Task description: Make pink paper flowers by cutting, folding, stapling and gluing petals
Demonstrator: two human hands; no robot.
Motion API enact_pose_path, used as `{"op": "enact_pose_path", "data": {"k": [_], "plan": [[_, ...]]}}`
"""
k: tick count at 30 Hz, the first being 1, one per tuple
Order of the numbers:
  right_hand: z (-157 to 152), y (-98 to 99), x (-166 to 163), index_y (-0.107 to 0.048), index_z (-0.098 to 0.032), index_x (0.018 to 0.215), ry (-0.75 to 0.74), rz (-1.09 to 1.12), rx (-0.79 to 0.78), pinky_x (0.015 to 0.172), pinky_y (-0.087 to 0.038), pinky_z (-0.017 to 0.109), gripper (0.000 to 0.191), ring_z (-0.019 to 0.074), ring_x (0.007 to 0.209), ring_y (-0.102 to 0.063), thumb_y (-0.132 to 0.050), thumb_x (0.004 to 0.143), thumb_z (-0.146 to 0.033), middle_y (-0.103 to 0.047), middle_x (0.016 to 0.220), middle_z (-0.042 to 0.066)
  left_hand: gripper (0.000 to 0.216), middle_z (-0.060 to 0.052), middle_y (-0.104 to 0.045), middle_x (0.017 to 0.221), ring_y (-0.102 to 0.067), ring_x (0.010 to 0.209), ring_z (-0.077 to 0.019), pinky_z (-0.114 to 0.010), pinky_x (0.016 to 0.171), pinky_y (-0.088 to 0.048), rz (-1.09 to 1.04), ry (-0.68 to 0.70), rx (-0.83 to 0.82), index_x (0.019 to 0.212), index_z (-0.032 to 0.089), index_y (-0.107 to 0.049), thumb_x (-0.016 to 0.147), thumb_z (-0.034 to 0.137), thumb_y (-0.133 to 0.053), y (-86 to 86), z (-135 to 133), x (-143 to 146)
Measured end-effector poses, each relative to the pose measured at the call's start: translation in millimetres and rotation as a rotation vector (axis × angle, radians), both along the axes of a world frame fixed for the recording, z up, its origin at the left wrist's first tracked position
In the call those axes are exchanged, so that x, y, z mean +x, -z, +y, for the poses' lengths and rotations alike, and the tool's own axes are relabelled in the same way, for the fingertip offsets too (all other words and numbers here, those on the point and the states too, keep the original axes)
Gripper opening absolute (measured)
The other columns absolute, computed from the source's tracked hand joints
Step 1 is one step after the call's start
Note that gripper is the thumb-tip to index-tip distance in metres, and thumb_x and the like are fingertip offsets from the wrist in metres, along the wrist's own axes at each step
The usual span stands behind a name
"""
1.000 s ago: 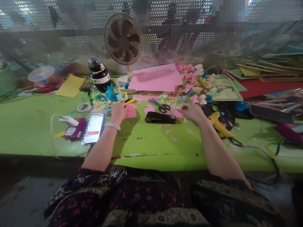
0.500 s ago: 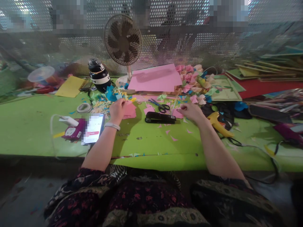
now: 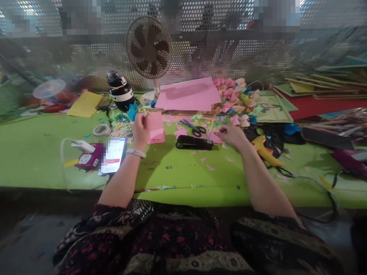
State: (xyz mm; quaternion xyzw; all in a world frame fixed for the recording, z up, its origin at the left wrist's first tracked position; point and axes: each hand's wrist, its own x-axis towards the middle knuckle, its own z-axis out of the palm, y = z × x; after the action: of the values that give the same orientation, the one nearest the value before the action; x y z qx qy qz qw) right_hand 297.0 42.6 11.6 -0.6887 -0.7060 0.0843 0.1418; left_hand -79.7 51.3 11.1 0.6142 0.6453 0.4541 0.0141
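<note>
The left hand (image 3: pixel 141 129) pinches a pink paper square (image 3: pixel 155 123) lifted off its stack. The right hand (image 3: pixel 231 135) rests beside the black stapler (image 3: pixel 194 143), fingers curled on a pink scrap (image 3: pixel 214 137).

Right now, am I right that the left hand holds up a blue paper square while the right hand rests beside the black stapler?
Not quite: the head view shows the paper square in the left hand is pink, not blue. The right hand does rest beside the black stapler.

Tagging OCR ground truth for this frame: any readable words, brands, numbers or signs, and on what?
No text can be read.
Phone screen: blurred out.
Black bottle: white marking on its band, too small to read.
Pink paper in the left hand: blank.
</note>
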Motion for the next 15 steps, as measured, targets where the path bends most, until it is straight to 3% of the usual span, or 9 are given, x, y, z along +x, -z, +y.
{"op": "enact_pose_path", "data": {"k": [3, 5, 7, 10, 12, 15], "plan": [[0, -0.4, 0, -0.066, -0.021, 0.076, 0.016, 0.007, -0.005, 0.066, -0.044, 0.033, 0.025, 0.0245, 0.076, -0.064, -0.062, 0.083, -0.045, -0.072, 0.085, 0.01, 0.028, -0.007, -0.061, 0.091, -0.061, 0.085, -0.0196, -0.033, 0.077, -0.049, -0.132, -0.05, 0.045, 0.102, 0.02, -0.054, 0.103, 0.038, -0.033, -5.2, 2, -3], [0, -1.2, 0, -0.067, -0.021, 0.079, 0.037, 0.022, 0.018, 0.068, -0.045, 0.034, 0.027, 0.0254, 0.08, -0.065, -0.062, 0.081, -0.047, -0.073, 0.089, 0.01, 0.028, -0.008, -0.063, 0.092, -0.061, 0.085, -0.0201, -0.033, 0.076, -0.049, -0.149, -0.042, -0.008, 0.102, 0.019, -0.056, 0.102, 0.036, -0.033, -9.4, 2, -5], [1, -2.0, 0, -0.069, -0.021, 0.082, 0.085, 0.035, 0.062, 0.069, -0.045, 0.034, 0.028, 0.0263, 0.083, -0.065, -0.062, 0.081, -0.048, -0.074, 0.092, 0.01, 0.023, -0.007, -0.064, 0.089, -0.061, 0.082, -0.0201, -0.032, 0.073, -0.049, -0.071, 0.084, -0.178, 0.093, 0.019, -0.058, 0.098, 0.035, -0.043, -13.1, -1, -5], [2, -2.0, -1, -0.07, -0.022, 0.081, 0.16, 0.025, 0.113, 0.069, -0.045, 0.034, 0.026, 0.0267, 0.085, -0.065, -0.06, 0.082, -0.046, -0.075, 0.093, 0.01, 0.019, -0.006, -0.067, 0.087, -0.061, 0.077, -0.02, -0.03, 0.067, -0.047, 0.154, 0.429, -0.557, 0.085, 0.02, -0.061, 0.091, 0.035, -0.052, -15.3, -10, -1], [2, -1.0, -1, -0.07, -0.021, 0.079, 0.168, 0.009, 0.106, 0.07, -0.046, 0.034, 0.025, 0.0263, 0.085, -0.065, -0.06, 0.082, -0.044, -0.075, 0.092, 0.01, 0.022, -0.007, -0.068, 0.087, -0.061, 0.076, -0.0205, -0.03, 0.065, -0.046, 0.256, 0.553, -0.628, 0.088, 0.021, -0.063, 0.092, 0.038, -0.049, -15.1, -14, 3], [2, -0.8, -2, -0.071, -0.021, 0.078, 0.161, 0.025, 0.093, 0.07, -0.046, 0.033, 0.022, 0.0256, 0.083, -0.065, -0.061, 0.079, -0.041, -0.075, 0.089, 0.009, 0.023, -0.006, -0.067, 0.081, -0.061, 0.069, -0.0206, -0.03, 0.059, -0.042, 0.321, 0.593, -0.701, 0.087, 0.022, -0.061, 0.092, 0.039, -0.045, -15.6, -17, 5]]}}
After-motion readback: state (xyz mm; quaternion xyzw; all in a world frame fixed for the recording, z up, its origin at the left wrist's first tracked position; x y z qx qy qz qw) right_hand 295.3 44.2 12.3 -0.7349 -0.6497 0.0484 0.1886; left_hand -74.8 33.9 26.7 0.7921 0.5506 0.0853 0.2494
